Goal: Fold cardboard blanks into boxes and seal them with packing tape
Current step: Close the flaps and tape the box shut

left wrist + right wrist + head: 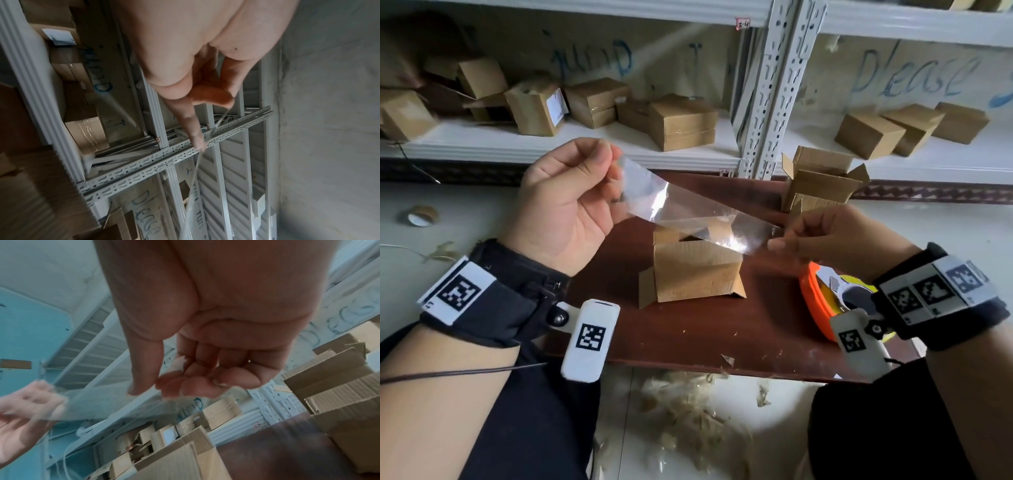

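Observation:
A strip of clear packing tape [688, 212] stretches in the air between both hands. My left hand [571, 202] pinches its upper left end with thumb and fingers. My right hand [825, 236] pinches the lower right end [156, 391]. Below the strip, a small folded cardboard box [695, 274] stands on the brown table [688, 335] with its top flaps partly up. In the left wrist view the tape [195, 186] runs edge-on away from my fingertips [213, 97]. An orange tape dispenser [822, 301] lies on the table under my right wrist.
A second cardboard box [822, 181] with open flaps stands at the table's far right. Several taped boxes [681, 123] sit on the white shelf behind. A tape roll [421, 216] lies on the floor at left. Scraps [688, 411] litter the floor by the table's near edge.

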Motion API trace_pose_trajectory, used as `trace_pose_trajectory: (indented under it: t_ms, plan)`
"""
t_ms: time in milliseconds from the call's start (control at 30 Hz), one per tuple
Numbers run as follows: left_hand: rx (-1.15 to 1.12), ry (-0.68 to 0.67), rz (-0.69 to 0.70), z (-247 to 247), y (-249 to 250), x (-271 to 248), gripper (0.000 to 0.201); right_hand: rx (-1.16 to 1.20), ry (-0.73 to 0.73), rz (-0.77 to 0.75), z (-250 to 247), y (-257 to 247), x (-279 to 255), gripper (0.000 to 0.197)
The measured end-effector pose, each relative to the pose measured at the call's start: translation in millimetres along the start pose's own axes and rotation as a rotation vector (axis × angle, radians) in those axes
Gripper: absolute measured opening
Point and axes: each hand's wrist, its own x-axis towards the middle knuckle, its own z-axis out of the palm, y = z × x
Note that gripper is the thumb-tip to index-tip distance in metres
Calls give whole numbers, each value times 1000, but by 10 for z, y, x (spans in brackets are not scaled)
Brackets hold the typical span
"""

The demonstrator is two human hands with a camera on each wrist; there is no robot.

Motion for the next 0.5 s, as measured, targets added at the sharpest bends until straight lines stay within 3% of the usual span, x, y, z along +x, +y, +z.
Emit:
trace_pose_trajectory:
  t_ms: [133, 233, 333, 500]
  plan:
    - [92, 178, 115, -102, 13, 88, 16, 161, 288, -90, -86, -24, 127, 44]
    - [328, 265, 174, -248, -33, 165, 6, 286, 287, -117, -124, -12, 212, 30]
    - [501, 285, 211, -368, -150, 206, 18, 285, 258, -110, -96, 11, 272, 24]
    - [534, 410, 188, -465, -363, 288, 24, 408, 284, -139, -18, -13, 348, 21]
